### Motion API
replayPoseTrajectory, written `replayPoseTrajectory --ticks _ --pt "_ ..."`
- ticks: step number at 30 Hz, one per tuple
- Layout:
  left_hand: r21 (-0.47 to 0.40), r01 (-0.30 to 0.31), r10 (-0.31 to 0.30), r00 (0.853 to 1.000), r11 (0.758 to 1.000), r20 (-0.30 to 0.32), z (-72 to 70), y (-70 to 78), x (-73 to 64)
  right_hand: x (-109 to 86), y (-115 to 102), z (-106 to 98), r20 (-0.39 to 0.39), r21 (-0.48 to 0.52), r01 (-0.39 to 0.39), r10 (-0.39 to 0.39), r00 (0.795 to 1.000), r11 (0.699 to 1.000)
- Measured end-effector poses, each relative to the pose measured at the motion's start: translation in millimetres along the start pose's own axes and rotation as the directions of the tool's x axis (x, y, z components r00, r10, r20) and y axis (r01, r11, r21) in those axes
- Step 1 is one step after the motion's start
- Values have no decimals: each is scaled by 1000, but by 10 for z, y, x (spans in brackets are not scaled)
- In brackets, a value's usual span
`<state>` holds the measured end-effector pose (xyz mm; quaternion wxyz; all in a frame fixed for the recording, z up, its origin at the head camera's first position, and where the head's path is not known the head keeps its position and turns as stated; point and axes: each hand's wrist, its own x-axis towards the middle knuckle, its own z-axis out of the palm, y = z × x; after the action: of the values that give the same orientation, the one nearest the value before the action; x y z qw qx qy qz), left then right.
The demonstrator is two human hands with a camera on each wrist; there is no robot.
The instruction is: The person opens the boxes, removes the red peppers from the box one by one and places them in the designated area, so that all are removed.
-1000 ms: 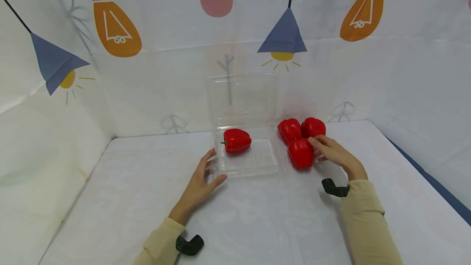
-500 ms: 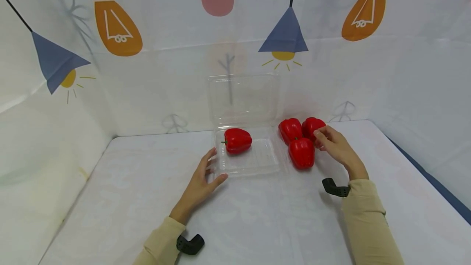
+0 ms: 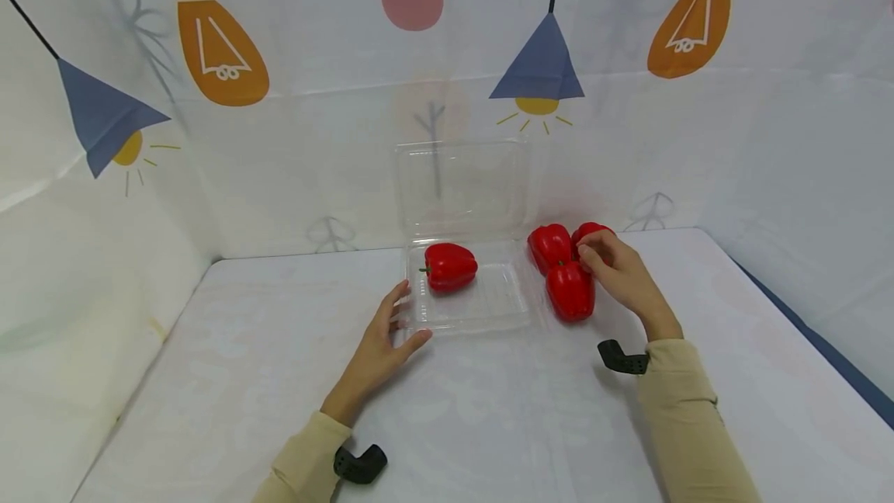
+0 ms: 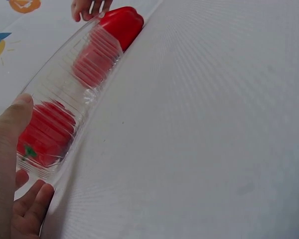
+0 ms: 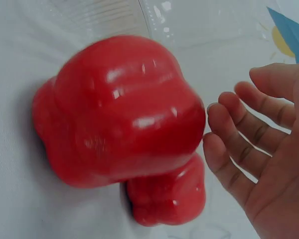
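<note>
A clear plastic clamshell box stands with its lid raised. One red bell pepper lies inside, its green stem toward the left. My left hand is at the box's front left corner, fingers and thumb spread along the sides. Right of the box, three red bell peppers cluster: a front one, a back left one and a back right one, partly covered by my right hand. The right wrist view shows its loosely bent fingers beside a pepper, holding nothing.
A white cloth covers the table. Behind it hangs a white curtain printed with lamps and bulbs, close behind the raised lid. The table's right edge lies beyond my right arm.
My right hand has moved from beside the front pepper up and over toward the back right pepper. My left hand, the box and the peppers stay put.
</note>
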<state>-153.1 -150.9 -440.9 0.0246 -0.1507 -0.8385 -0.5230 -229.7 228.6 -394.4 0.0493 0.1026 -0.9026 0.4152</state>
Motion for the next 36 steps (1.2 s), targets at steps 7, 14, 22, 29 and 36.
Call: replayPoseTrajectory --ticks 7,14,22,29,36 --pt "6 12 -12 1000 1000 4 -12 6 -3 18 -77 87 -19 -32 64 -65 998 997" --pt "5 5 -5 1000 1000 5 -7 19 14 33 -155 205 17 -11 102 -102 995 995" --pt "12 -21 21 1000 1000 -1 -7 16 22 69 -231 357 46 0 124 -124 991 992" --pt "11 2 -2 1000 1000 13 -30 27 7 60 -321 464 72 -19 147 -145 987 989" --pt "5 5 -5 1000 1000 2 -17 10 -9 60 -394 540 98 -31 184 -180 979 983"
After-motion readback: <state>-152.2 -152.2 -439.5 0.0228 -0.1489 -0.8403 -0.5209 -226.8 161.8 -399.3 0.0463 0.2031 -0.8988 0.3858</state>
